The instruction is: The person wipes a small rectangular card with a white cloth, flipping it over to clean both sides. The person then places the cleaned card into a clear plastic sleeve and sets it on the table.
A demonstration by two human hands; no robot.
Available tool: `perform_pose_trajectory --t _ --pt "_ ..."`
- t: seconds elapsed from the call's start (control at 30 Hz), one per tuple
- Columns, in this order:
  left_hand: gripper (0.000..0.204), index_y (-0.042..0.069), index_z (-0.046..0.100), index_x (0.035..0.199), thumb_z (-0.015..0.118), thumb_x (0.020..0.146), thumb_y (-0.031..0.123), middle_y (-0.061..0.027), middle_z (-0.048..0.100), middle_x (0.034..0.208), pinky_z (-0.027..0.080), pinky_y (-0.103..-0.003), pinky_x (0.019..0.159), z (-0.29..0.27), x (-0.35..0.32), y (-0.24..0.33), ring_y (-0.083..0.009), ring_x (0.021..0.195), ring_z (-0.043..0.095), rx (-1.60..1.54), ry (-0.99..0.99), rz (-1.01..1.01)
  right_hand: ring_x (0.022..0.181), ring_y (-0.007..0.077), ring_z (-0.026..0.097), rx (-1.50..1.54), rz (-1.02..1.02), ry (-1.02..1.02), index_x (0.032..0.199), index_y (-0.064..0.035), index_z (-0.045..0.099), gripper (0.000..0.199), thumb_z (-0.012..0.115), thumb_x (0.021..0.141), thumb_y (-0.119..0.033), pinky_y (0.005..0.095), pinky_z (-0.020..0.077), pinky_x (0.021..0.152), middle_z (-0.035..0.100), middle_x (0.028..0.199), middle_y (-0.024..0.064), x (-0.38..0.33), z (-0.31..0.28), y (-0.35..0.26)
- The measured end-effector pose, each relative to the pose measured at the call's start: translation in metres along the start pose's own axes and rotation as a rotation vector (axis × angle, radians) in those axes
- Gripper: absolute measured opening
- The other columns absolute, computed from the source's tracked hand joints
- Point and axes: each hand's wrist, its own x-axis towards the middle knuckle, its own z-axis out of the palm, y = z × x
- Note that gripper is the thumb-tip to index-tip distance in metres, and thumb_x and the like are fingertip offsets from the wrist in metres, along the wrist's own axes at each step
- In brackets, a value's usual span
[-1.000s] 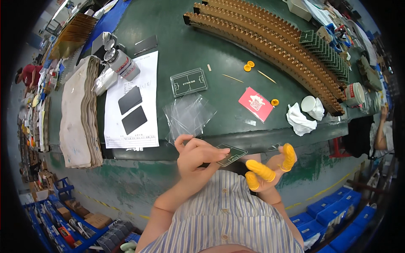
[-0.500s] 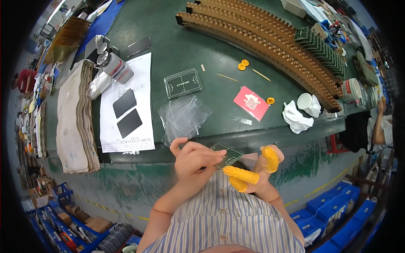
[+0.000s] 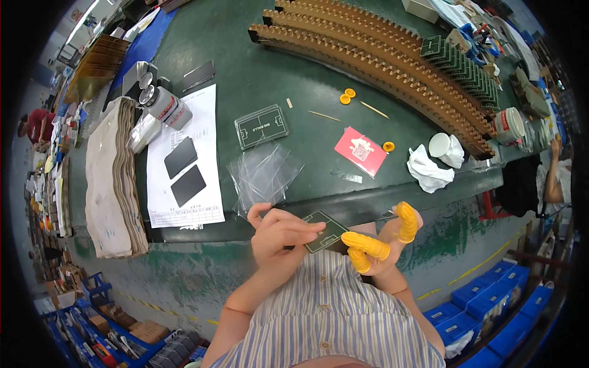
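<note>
My left hand [image 3: 279, 236] pinches a thin green card [image 3: 329, 232] with white playing-field lines between thumb and fingers. It is held tilted just off the table's front edge, in front of my striped shirt. Yellow finger cots cover the thumb and some fingers of my right hand [image 3: 388, 250]. Those fingers are spread, and one fingertip meets or nearly meets the card's right corner; contact is hard to tell. Clear plastic sleeves [image 3: 261, 175] lie loosely on the table beyond my left hand. Behind them sits a stack of matching green cards [image 3: 262, 127].
Brown notched racks [image 3: 368, 67] cross the back right, one part filled with green cards [image 3: 460, 70]. Around the middle lie a red card [image 3: 361, 151], toothpicks [image 3: 374, 110], spare finger cots [image 3: 345, 99] and white cloth [image 3: 428, 168]. A bottle [image 3: 167, 107] and paper sheet [image 3: 184, 159] are left.
My right hand has shifted a little right and up, its thumb rising. The green card shows more of its face, still in my left hand. The whole view has shifted slightly.
</note>
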Motion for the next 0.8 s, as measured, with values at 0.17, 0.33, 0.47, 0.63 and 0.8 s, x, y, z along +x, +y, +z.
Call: perform_pose_trajectory --t 0.17,0.33,0.47,0.63,0.8 --pt "0.027 0.017 0.066 0.077 0.064 0.064 -0.007 0.0058 0.072 0.088 0.023 -0.034 0.096 0.002 -0.001 -0.002 -0.0084 0.074 0.056 -0.031 0.003 -0.018 0.108 0.034 0.036 0.006 -0.022 0.095 0.089 -0.0332 0.071 0.017 0.061 0.079 -0.041 0.0463 0.0324 0.088 0.036 0.125 0.0161 -0.003 0.005 0.007" --pt "0.027 0.016 0.064 0.075 0.064 0.064 -0.008 0.0045 0.072 0.086 0.024 -0.034 0.097 0.003 0.0 -0.003 -0.009 0.074 0.056 -0.099 0.005 -0.073 0.108 0.0292 0.031 0.087 0.004 0.111 0.097 -0.0312 0.072 0.027 0.066 0.071 -0.03 0.0401 0.0307 0.088 0.038 0.131 0.0113 0.0 0.005 0.01" --pt "0.023 0.016 0.063 0.075 0.069 0.067 -0.005 0.0024 0.072 0.085 0.023 -0.035 0.098 0.005 -0.001 -0.003 -0.0092 0.076 0.056 -0.167 0.028 -0.123 0.11 0.0295 0.03 0.206 0.046 0.138 0.097 -0.0265 0.074 0.027 0.069 0.071 -0.031 0.0405 0.0288 0.091 0.036 0.132 0.0138 -0.001 0.008 0.01" --pt "0.02 0.016 0.062 0.077 0.073 0.069 0.001 0.0009 0.072 0.086 0.023 -0.035 0.099 0.006 -0.003 -0.007 -0.0094 0.078 0.056 -0.221 0.032 -0.138 0.112 0.0294 0.028 0.283 0.021 0.097 0.093 -0.0235 0.075 0.025 0.071 0.07 -0.031 0.0408 0.0271 0.093 0.034 0.134 0.0149 0.0 0.008 0.01" --pt "0.019 0.016 0.065 0.078 0.074 0.069 0.002 0.0034 0.072 0.086 0.023 -0.035 0.098 0.005 -0.003 -0.004 -0.0084 0.077 0.056 -0.201 0.006 -0.158 0.114 0.0297 0.028 0.349 0.02 0.097 0.097 -0.0218 0.073 0.028 0.072 0.07 -0.03 0.042 0.0272 0.094 0.032 0.135 0.0149 -0.001 0.013 0.008"
